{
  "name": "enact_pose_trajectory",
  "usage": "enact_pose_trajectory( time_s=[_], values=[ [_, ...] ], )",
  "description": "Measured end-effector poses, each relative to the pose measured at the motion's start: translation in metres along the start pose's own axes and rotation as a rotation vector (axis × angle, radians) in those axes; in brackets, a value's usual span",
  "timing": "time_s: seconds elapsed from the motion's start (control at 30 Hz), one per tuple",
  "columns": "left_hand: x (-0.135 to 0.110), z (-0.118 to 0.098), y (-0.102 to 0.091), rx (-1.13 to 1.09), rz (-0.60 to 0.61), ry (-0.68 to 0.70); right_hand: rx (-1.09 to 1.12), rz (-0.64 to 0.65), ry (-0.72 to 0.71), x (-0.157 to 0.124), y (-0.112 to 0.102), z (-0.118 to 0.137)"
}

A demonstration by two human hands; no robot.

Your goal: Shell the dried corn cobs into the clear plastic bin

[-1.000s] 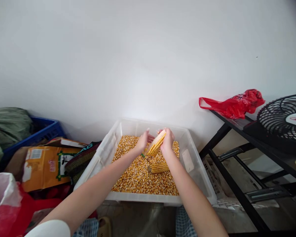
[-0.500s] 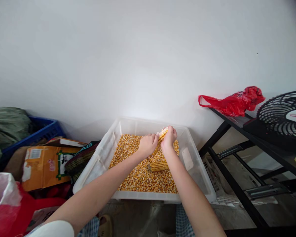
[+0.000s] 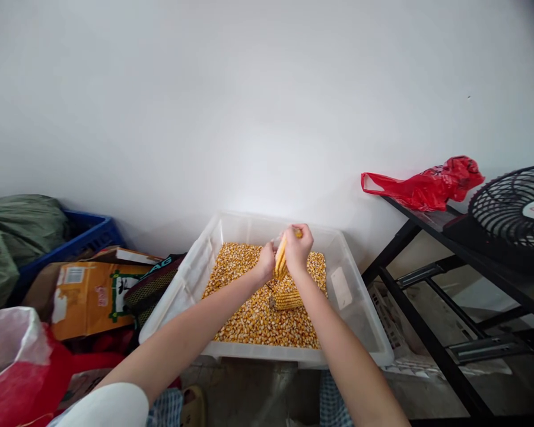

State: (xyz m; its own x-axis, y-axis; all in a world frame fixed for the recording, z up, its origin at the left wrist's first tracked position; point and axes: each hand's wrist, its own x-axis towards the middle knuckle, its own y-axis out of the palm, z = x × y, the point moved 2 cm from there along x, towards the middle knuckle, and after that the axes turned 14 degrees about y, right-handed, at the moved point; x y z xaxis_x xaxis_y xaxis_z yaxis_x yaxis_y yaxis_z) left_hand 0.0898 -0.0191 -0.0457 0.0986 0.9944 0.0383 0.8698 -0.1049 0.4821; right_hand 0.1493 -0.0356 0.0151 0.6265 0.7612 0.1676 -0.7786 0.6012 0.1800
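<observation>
Room: A white wall (image 3: 267, 101) is taken up by nothing; a green sack (image 3: 13, 249) and a blue plastic crate (image 3: 89, 234) are heaped at the left, with a cardboard box (image 3: 89, 302) before them.

Rack: A black shelf (image 3: 485, 261) is set at the right, and a black desk fan (image 3: 514, 213) and a red plastic bag (image 3: 427, 187) are carried on it.

Tub: A clear plastic tub (image 3: 267, 228) is placed on a tiled floor (image 3: 249, 391), below the person's arms.

Fill: Loose corn kernels (image 3: 249, 320) are spread across the tub, inside its walls.

Lying cob: A second corn cob (image 3: 287, 300) is lying on the kernels, toward the tub's right side, just below the hands.

Held cob: An upright corn cob (image 3: 281, 258) is kept low over the middle of the tub, nearer its back wall, clear of the kernels.

Right hand: The cob's upper end is gripped by a closed right hand (image 3: 299, 249).

Left hand: A left hand (image 3: 265, 264) is held against the cob's side; whether it is closed cannot be told, its fingers being hidden.
</observation>
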Motion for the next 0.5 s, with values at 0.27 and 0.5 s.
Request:
enact_pose_trajectory(
  time_s=[0.27,0.5],
  values=[
    [0.022,-0.023,-0.032,0.399,0.182,-0.095,0.434,-0.053,0.322,0.021,-0.012,-0.014],
    [0.007,-0.041,-0.022,1.262,0.381,0.49,0.547,-0.192,0.468,0.042,-0.033,-0.022]
  ],
)
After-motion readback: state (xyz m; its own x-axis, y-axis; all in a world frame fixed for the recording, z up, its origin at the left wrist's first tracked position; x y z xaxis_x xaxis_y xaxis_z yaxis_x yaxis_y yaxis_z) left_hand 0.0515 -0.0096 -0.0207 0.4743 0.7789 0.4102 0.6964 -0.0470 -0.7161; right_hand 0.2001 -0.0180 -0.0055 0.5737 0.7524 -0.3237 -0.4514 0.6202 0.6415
